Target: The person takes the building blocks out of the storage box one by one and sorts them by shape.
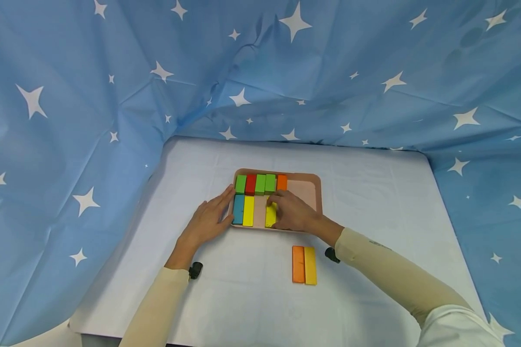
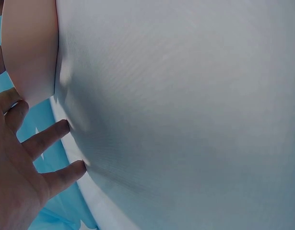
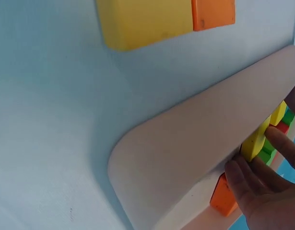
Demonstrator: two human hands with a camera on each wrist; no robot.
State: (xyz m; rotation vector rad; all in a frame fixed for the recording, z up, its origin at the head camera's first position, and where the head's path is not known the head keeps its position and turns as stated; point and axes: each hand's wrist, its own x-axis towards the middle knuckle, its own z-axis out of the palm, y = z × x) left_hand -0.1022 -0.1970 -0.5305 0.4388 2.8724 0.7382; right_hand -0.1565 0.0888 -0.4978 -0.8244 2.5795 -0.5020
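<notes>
A shallow pinkish tray holds two rows of coloured blocks. My right hand reaches into it from the right and grips a yellow block in the front row, thumb and fingers on opposite sides of it in the right wrist view. A bare strip of tray floor separates that block from another yellow block, beside a blue block. My left hand lies along the tray's left side with fingers extended, their tips at the rim; in the left wrist view the fingers are spread.
In the back row stand green, red and orange blocks, with two more green ones between. Nearer the front, an orange block and a yellow-orange block lie side by side on the white table. Blue star-patterned cloth hangs behind.
</notes>
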